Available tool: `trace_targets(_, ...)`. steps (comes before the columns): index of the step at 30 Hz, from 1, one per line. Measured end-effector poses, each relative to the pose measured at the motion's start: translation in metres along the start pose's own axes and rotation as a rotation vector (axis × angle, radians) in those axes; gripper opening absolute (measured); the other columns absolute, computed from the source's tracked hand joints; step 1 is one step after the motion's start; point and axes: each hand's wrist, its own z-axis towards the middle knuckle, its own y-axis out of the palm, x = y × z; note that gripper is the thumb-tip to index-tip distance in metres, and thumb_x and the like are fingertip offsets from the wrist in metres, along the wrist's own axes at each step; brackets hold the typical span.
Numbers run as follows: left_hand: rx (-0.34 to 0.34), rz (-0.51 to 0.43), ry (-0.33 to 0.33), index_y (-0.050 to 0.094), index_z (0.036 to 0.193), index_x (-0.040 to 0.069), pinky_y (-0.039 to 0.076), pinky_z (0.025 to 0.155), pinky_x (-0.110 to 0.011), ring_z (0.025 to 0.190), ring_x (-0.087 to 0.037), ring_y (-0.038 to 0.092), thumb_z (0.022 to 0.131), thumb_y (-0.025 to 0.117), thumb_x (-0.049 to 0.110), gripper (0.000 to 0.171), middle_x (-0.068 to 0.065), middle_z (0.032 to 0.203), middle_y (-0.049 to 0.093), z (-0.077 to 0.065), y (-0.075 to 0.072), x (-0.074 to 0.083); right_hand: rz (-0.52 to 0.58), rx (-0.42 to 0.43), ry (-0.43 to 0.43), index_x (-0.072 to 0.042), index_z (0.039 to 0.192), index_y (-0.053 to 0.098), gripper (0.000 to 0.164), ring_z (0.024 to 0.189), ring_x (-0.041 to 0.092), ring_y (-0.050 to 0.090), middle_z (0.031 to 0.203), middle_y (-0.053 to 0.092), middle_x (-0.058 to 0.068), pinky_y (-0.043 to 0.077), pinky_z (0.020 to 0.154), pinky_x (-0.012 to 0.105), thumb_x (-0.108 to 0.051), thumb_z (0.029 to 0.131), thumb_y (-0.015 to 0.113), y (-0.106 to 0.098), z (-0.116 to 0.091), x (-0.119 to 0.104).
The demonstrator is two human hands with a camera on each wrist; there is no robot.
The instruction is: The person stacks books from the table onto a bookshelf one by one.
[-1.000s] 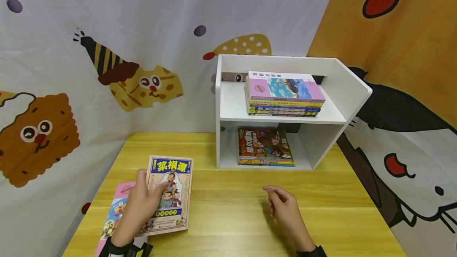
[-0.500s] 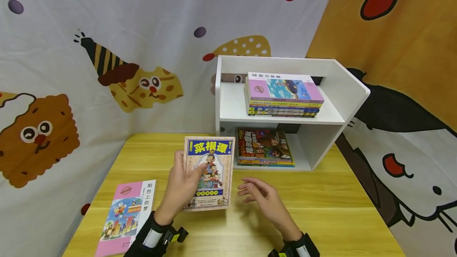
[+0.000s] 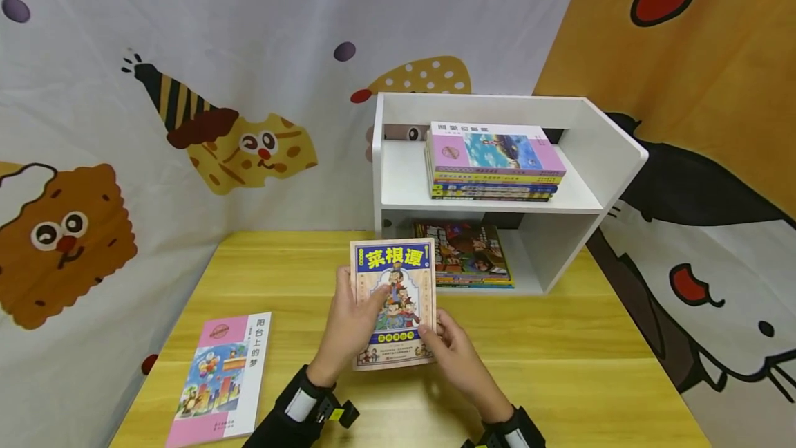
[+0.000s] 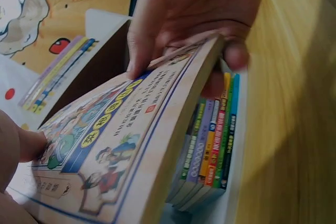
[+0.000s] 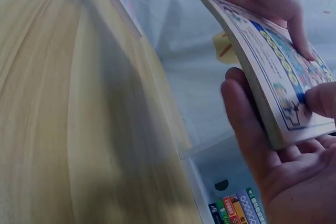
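Note:
A beige paperback book (image 3: 398, 313) with a blue title band is held up above the table, in front of the shelf. My left hand (image 3: 349, 323) grips its left edge, thumb flat across the cover. At the lower right corner my right hand (image 3: 457, 358) pinches it, thumb on the front and fingers behind. In the right wrist view the book (image 5: 262, 72) is tilted, with the right hand's fingers (image 5: 244, 114) under its back. The left wrist view shows the book's cover (image 4: 121, 124) and thick page edge from close up.
A pink-and-white book (image 3: 218, 375) lies on the wooden table (image 3: 560, 365) at the left. At the back right stands a white two-tier shelf (image 3: 575, 247). A stack of books (image 3: 497, 164) lies on its upper tier, another stack (image 3: 479, 254) on the lower, partly hidden by the held book.
The left hand has carried the beige book rightward and up from over the pink book, uncovering it. The right hand has moved left and taken hold of the beige book's lower right corner.

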Motion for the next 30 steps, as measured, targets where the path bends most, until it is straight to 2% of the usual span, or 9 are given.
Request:
trace_targets(4,-0.027,0.016,0.0,0.04,0.147,0.03,0.07,0.074,-0.047,0.093,-0.029,0.085,0.112,0.069,0.032,0.046,-0.009,0.12,0.079,0.002,-0.001,-0.002,0.055,0.061,0.002,-0.013,0.151,0.055,0.041,0.086,0.033,0.083,0.124,0.078,0.023,0.066,0.071,0.063,-0.033,0.116,0.06,0.0,-0.001,-0.002)
trace_targets(9,-0.08,0.077,0.025,0.044,0.147,0.026,0.069,0.065,-0.045,0.083,-0.028,0.084,0.115,0.062,0.039,0.039,-0.015,0.112,0.08,0.008,-0.012,-0.003,0.056,0.105,-0.03,-0.01,0.146,0.059,0.037,0.074,0.041,0.08,0.117,0.079,0.023,0.064,0.063,0.063,-0.029,0.114,0.064,-0.004,-0.004,-0.006)
trace_targets(13,-0.084,0.121,0.049,0.046,0.15,0.023,0.067,0.066,-0.041,0.081,-0.027,0.081,0.118,0.054,0.043,0.038,-0.017,0.109,0.079,0.016,-0.028,0.001,0.013,0.054,-0.07,-0.005,0.148,0.057,0.04,0.072,0.04,0.079,0.112,0.08,0.022,0.063,0.059,0.062,-0.027,0.115,0.061,-0.015,-0.006,-0.01)
trace_targets(18,-0.102,0.137,0.137,0.04,0.164,0.023,0.068,0.074,-0.046,0.08,-0.027,0.079,0.123,0.037,0.038,0.044,-0.023,0.109,0.078,0.026,-0.052,0.013,-0.058,-0.03,-0.143,0.004,0.15,0.056,0.04,0.065,0.027,0.078,0.104,0.08,0.023,0.059,0.049,0.061,-0.019,0.117,0.057,-0.036,-0.007,-0.019)
trace_targets(23,-0.23,0.148,0.215,0.03,0.173,0.028,0.068,0.076,-0.047,0.083,-0.024,0.079,0.124,0.03,0.032,0.049,-0.022,0.124,0.075,0.034,-0.063,0.026,-0.103,-0.073,-0.195,0.007,0.151,0.053,0.04,0.059,0.019,0.074,0.099,0.08,0.023,0.056,0.041,0.05,-0.018,0.119,0.051,-0.055,-0.002,-0.032)
trace_targets(26,-0.315,0.196,0.224,0.029,0.174,0.035,0.068,0.083,-0.048,0.089,-0.022,0.08,0.123,0.031,0.034,0.051,-0.016,0.124,0.076,0.038,-0.061,0.032,-0.117,-0.075,-0.207,0.007,0.152,0.051,0.042,0.059,0.018,0.073,0.098,0.08,0.022,0.055,0.039,0.042,-0.019,0.12,0.05,-0.062,0.0,-0.038)
trace_targets(30,-0.398,0.234,0.228,0.031,0.175,0.038,0.067,0.093,-0.042,0.104,-0.022,0.081,0.123,0.036,0.033,0.052,-0.014,0.126,0.078,0.043,-0.055,0.034,-0.132,-0.093,-0.213,0.008,0.153,0.051,0.042,0.058,0.017,0.073,0.098,0.079,0.024,0.055,0.039,0.04,-0.017,0.12,0.049,-0.065,0.003,-0.043)
